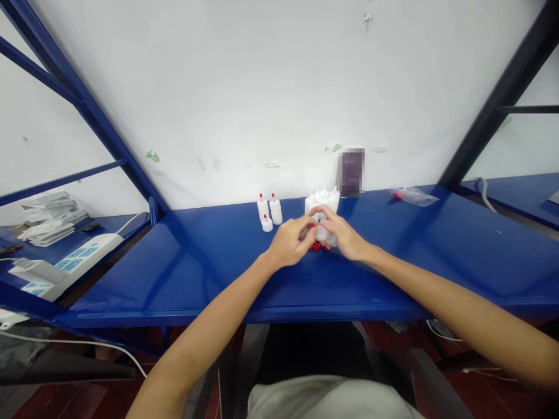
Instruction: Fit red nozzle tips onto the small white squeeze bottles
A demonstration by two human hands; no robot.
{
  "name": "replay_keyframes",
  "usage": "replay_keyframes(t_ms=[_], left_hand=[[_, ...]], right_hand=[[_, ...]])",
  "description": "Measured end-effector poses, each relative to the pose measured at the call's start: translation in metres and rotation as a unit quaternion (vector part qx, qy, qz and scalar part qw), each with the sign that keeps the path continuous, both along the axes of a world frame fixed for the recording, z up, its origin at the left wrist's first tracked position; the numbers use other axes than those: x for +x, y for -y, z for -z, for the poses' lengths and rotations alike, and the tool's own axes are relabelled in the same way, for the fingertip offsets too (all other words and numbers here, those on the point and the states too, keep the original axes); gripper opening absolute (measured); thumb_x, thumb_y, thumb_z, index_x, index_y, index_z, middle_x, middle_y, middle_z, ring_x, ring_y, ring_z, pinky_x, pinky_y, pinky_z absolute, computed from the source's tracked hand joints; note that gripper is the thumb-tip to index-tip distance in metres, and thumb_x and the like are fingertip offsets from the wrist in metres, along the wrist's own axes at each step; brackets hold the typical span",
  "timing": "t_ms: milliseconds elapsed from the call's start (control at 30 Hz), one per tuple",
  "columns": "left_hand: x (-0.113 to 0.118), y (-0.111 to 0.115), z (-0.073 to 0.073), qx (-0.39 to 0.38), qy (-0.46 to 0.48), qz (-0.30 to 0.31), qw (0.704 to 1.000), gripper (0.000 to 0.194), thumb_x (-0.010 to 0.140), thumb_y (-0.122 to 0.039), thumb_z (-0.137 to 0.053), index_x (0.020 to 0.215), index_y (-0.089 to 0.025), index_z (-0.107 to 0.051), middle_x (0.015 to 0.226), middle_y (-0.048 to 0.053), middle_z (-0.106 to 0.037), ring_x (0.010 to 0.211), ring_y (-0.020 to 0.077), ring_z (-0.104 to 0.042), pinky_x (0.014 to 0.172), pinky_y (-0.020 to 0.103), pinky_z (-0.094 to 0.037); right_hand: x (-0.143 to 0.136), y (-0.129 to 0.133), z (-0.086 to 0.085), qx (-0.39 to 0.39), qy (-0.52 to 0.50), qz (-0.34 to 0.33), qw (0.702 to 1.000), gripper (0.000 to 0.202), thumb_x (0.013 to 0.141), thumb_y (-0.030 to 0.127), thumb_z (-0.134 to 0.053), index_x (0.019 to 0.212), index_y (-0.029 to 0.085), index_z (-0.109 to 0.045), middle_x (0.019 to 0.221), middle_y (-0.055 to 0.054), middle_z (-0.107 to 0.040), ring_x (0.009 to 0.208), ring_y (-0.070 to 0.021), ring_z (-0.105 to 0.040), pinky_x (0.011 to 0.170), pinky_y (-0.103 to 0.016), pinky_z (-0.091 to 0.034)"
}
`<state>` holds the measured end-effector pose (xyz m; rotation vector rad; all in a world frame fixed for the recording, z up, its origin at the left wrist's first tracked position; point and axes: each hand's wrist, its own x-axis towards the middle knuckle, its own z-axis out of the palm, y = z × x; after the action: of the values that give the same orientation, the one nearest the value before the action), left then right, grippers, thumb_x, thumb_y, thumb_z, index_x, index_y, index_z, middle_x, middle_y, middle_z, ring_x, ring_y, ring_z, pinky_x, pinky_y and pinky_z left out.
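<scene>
My left hand (289,242) is closed in a pinch, its fingertips around a small red cap (313,224). Against it, my right hand (346,237) curls its fingers around a white plastic bottle (324,235), partly hidden by the hands. Below the fingers, a cluster of small red caps (316,247) lies on the blue table. Just behind the hands stands a group of white squeeze bottles (323,201) with pointed tips. Left of them are two upright white bottles with red tips (275,210) and one shorter white bottle with a red tip (266,223).
The blue table (196,262) meets a white wall. A dark pixelated panel (351,172) leans there. On the right lies a clear plastic bag with something red (414,196). A white power strip (82,259) and stacked white pieces (52,218) are at the left, beyond a blue frame (100,128).
</scene>
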<state>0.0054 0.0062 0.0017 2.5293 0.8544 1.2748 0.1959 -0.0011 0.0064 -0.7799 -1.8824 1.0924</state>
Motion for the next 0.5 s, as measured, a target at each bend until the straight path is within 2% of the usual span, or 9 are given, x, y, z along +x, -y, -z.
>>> replay_keyframes(t_ms=[133,233,333,500], left_hand=[[-0.046,-0.026,-0.014,-0.061,0.130,-0.147,0.979,0.017,0.090,-0.032,-0.048,0.087,-0.019,-0.057,0.062,-0.003,-0.048,0.055,0.0118,-0.043,0.056,0.025,-0.035],[-0.079,-0.044,-0.018,-0.080,0.150,-0.226,0.959,0.022,0.087,-0.038,-0.049,0.078,-0.019,-0.055,0.059,-0.004,-0.040,0.055,0.0117,-0.037,0.056,0.025,-0.032],[-0.094,-0.054,-0.014,-0.109,0.136,-0.247,0.953,0.027,0.085,-0.043,-0.048,0.075,-0.019,-0.054,0.056,-0.005,-0.035,0.052,0.0117,-0.033,0.054,0.025,-0.029],[-0.094,-0.057,-0.006,-0.114,0.105,-0.262,0.953,0.028,0.083,-0.044,-0.045,0.072,-0.019,-0.053,0.054,-0.005,-0.033,0.051,0.0120,-0.030,0.054,0.025,-0.027]], right_hand=[[0.009,-0.010,0.003,0.093,0.066,0.107,0.988,0.030,0.097,0.046,-0.038,0.113,0.022,-0.047,0.060,0.006,-0.052,0.052,-0.0137,-0.049,0.056,-0.027,-0.040],[0.016,-0.017,0.004,0.122,0.106,0.149,0.976,0.028,0.097,0.043,-0.039,0.111,0.021,-0.049,0.061,0.005,-0.052,0.054,-0.0147,-0.050,0.058,-0.028,-0.038],[0.019,-0.020,0.005,0.128,0.128,0.165,0.970,0.027,0.097,0.042,-0.039,0.109,0.021,-0.050,0.060,0.005,-0.052,0.055,-0.0155,-0.050,0.060,-0.029,-0.038],[0.019,-0.025,0.006,0.144,0.152,0.197,0.958,0.024,0.094,0.038,-0.042,0.107,0.021,-0.052,0.059,0.005,-0.052,0.054,-0.0157,-0.047,0.061,-0.030,-0.036]])
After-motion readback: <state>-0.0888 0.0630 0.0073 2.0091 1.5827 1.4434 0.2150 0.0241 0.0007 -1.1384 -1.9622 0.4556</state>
